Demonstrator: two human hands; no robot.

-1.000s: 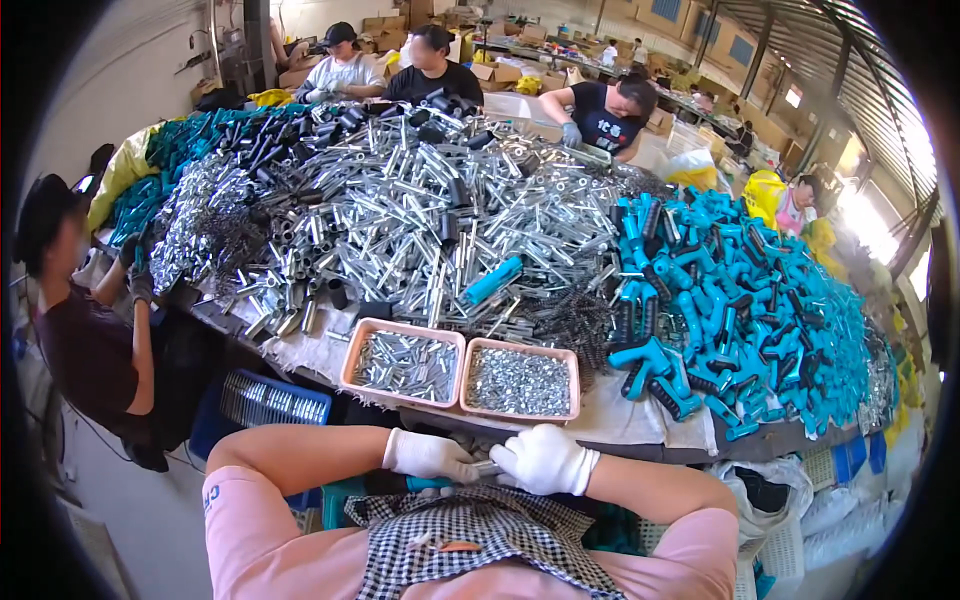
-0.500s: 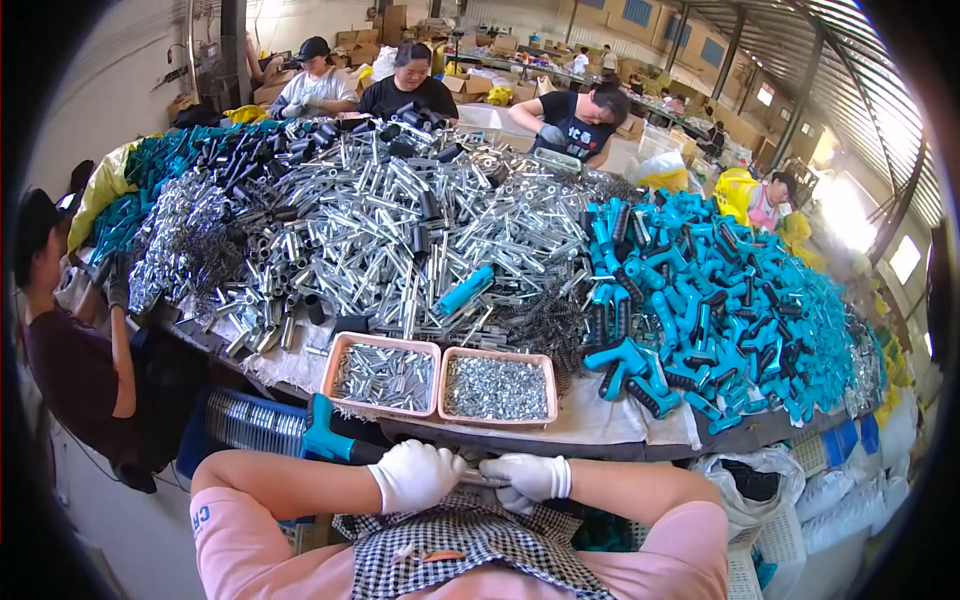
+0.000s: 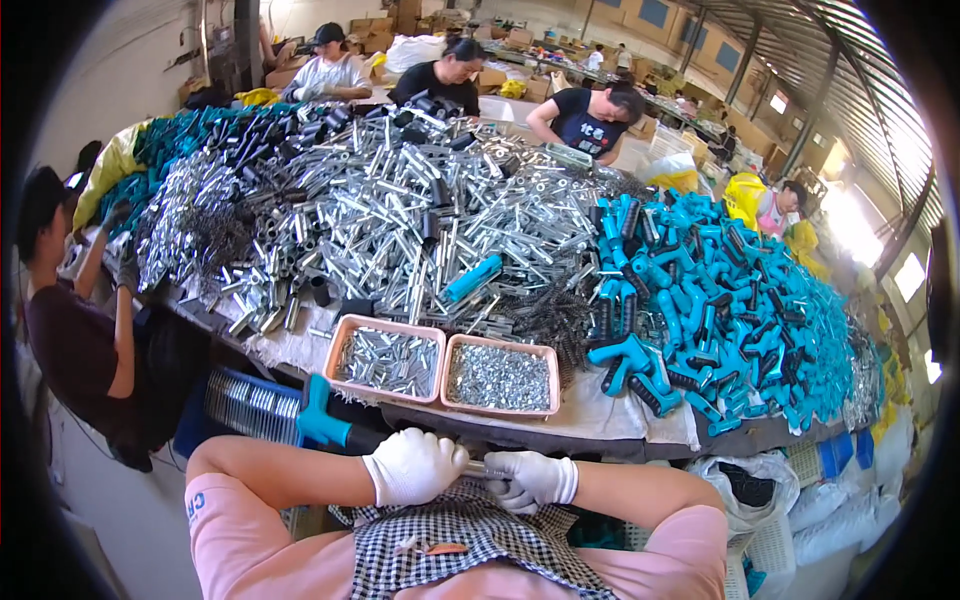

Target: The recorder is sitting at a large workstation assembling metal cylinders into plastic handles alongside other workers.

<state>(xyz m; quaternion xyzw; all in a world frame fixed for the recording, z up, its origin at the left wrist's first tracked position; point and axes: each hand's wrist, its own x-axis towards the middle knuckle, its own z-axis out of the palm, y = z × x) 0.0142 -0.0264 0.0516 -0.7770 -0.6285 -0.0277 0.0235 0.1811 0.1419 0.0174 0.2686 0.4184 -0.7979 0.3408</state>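
The left grip [image 3: 412,465] is closed around a blue handle [image 3: 322,418] whose shaft runs toward the right grip [image 3: 530,480], which pinches a small metal part at its end. Both gloved hands sit low against the checked apron [image 3: 460,535], just below the surface [image 3: 600,415] edge, near two pink trays [image 3: 447,352] of metal pieces.

A cloth-covered table [image 3: 610,415] bears silver metal parts [image 3: 400,210], blue handles [image 3: 720,290] and two pink trays [image 3: 447,345].

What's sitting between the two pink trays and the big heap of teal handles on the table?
In the head view, a dark tangle of wire springs lies between the pink trays and the teal handles, on the cloth-covered table.
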